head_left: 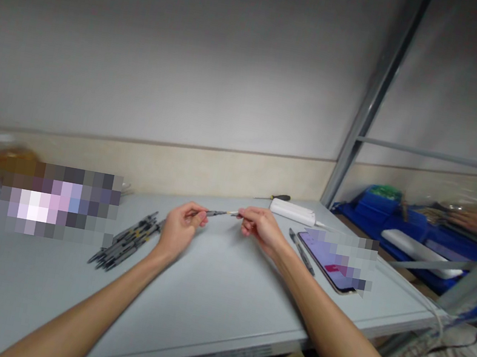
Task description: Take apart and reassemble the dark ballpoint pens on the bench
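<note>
Fingers (199,218) pinch slim pen (216,214) at both ends

Left hand (178,230) and right hand (261,228) face each other above table (217,298), forearms converging. The pen spans between them, long axis crosswise, right end slightly higher in view; writing end indistinct.

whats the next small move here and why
Probably ease the right hand slightly toward the left hand, keeping both steady: the left pinches a grey pen part, the right a thin piece roughly in line with it; whether they touch is too small to tell.
</note>
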Demonstrator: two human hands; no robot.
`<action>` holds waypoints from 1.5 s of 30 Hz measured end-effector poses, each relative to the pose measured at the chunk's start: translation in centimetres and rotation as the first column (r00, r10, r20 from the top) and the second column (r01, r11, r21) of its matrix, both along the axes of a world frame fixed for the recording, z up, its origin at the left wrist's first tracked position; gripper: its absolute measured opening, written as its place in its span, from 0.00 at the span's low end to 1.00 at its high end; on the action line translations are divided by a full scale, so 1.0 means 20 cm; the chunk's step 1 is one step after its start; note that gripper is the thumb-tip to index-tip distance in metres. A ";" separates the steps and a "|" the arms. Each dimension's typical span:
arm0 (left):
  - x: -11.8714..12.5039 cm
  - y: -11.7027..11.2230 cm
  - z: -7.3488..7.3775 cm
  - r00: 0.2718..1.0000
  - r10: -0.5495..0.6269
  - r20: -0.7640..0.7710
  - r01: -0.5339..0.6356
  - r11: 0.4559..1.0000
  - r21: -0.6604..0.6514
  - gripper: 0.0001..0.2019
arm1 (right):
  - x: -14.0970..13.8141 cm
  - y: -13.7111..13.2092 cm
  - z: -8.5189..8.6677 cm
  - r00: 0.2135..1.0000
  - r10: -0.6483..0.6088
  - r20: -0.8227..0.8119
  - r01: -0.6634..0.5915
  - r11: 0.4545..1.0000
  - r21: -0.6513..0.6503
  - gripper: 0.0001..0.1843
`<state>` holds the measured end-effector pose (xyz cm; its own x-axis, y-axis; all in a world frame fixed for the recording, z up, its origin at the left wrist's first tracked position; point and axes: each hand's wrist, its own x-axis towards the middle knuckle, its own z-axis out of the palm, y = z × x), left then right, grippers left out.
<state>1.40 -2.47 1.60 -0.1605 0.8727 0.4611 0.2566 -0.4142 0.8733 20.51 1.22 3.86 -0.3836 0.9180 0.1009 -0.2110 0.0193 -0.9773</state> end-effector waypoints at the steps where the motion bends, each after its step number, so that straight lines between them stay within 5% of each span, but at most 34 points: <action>1: 0.01 -0.01 0.00 1.000 -0.009 -0.004 0.009 1.000 -0.005 0.12 | 0.00 0.00 0.00 0.999 -0.025 -0.032 0.025 1.000 -0.002 0.13; 8: 0.11 -0.07 0.01 0.970 -0.234 -0.072 0.226 0.968 -0.107 0.11 | 0.01 0.03 0.03 0.934 -0.113 -0.339 0.098 0.993 -0.061 0.09; 17: 0.06 -0.04 -0.01 0.978 -0.091 -0.189 0.079 0.994 -0.072 0.07 | 0.12 0.08 0.04 0.914 -0.009 -0.405 -0.007 0.999 -0.038 0.18; 23: 0.07 -0.05 -0.01 0.955 -0.107 -0.277 0.091 0.993 -0.073 0.06 | 0.15 0.08 0.05 0.892 -0.035 -0.452 -0.012 0.995 -0.102 0.08; 45: 0.07 -0.06 -0.04 0.826 -0.158 -0.540 0.130 0.987 -0.091 0.06 | 0.15 0.09 0.05 0.794 0.018 -0.608 -0.159 0.971 -0.178 0.06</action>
<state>2.75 -3.70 0.81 0.2333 0.8895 0.3930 0.6368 -0.4452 0.6295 23.48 2.97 4.95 -0.3908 0.9085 0.1482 -0.7443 -0.2172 -0.6315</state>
